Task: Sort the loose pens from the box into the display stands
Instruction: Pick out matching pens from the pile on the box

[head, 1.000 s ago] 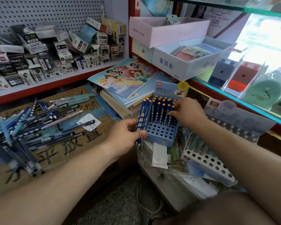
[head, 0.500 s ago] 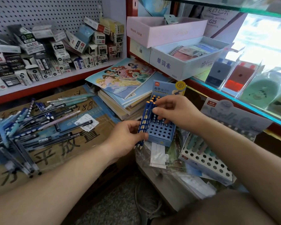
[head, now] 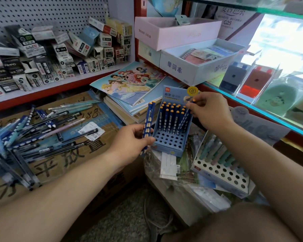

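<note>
Blue stand being filled, approx. half done.
Loose plastic pens, blue & teal [head: 33, 135], lie piled at brown cardboard box's [head: 63, 165] left edge. Left hand [head: 129, 142] grips two dark-blue orange-capped pens [head: 148, 122] upright, just beside blue card display stand [head: 171, 145]. Right hand [head: 211, 111] pinches a slanted pen [head: 186, 117] at stand's back right corner. Next, prob.: seat it straight in a free hole, then take one from left hand.

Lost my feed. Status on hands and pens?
Left hand grips blue pens. Right hand pinches one pen at blue stand. Front holes free, nothing blocking.
</note>
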Action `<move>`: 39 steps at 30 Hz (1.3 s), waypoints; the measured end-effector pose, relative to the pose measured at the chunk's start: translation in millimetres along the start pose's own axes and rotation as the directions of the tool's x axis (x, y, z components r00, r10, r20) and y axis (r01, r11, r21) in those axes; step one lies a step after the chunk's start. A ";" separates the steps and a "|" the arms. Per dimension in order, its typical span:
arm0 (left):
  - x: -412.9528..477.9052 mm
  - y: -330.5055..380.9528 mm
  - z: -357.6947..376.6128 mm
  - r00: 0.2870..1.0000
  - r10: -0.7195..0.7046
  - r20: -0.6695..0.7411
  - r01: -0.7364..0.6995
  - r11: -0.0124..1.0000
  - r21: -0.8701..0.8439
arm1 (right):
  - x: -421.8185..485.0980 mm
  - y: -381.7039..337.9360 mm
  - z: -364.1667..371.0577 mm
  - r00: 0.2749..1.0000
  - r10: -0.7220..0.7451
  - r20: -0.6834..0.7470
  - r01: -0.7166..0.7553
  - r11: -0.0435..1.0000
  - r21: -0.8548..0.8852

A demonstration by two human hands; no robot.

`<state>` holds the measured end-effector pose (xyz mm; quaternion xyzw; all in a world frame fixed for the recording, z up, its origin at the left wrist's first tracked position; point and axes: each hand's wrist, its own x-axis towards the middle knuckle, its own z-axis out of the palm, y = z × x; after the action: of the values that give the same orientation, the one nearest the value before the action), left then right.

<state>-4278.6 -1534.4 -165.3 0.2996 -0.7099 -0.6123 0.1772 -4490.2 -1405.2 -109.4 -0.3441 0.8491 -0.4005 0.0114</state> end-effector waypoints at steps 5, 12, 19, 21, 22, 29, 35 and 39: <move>1.4 -1.6 0.7 1.000 -0.012 0.002 0.012 1.000 -0.001 | -0.4 4.7 4.4 0.998 0.002 0.063 0.010 0.981 -0.192; 1.5 -0.5 -0.1 1.000 -0.020 0.020 0.020 1.000 -0.010 | 1.3 4.6 6.2 0.997 0.016 0.072 0.002 0.970 -0.244; -0.6 -0.1 -0.7 1.000 -0.018 0.025 0.018 1.000 0.006 | 3.0 7.6 12.1 0.992 0.046 0.121 -0.008 0.954 -0.300; -0.9 0.3 0.0 0.999 -0.018 0.027 0.018 1.000 0.011 | 4.0 4.2 13.7 0.991 0.046 0.125 -0.001 0.941 -0.337; -0.9 0.3 0.2 0.999 -0.019 0.028 0.018 1.000 0.016 | 4.4 3.2 14.8 0.990 0.054 0.128 -0.005 0.936 -0.352; -1.2 -0.9 -0.3 0.999 -0.034 0.033 0.033 0.999 0.032 | 4.4 7.9 22.0 0.976 0.136 0.173 -0.048 0.899 -0.434; 0.1 -3.6 0.0 0.998 -0.046 0.049 0.043 0.998 0.042 | 1.2 -4.6 15.4 0.992 0.061 0.112 0.002 0.870 -0.494; 0.6 -2.5 1.7 0.997 -0.043 0.068 0.039 0.997 0.063 | -13.1 -23.1 18.1 0.976 -0.052 0.213 0.063 0.997 -0.043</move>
<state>-4279.6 -1533.6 -168.1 0.2982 -0.7280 -0.6034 0.1307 -4461.6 -1419.8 -109.2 -0.4093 0.8425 -0.3406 0.0814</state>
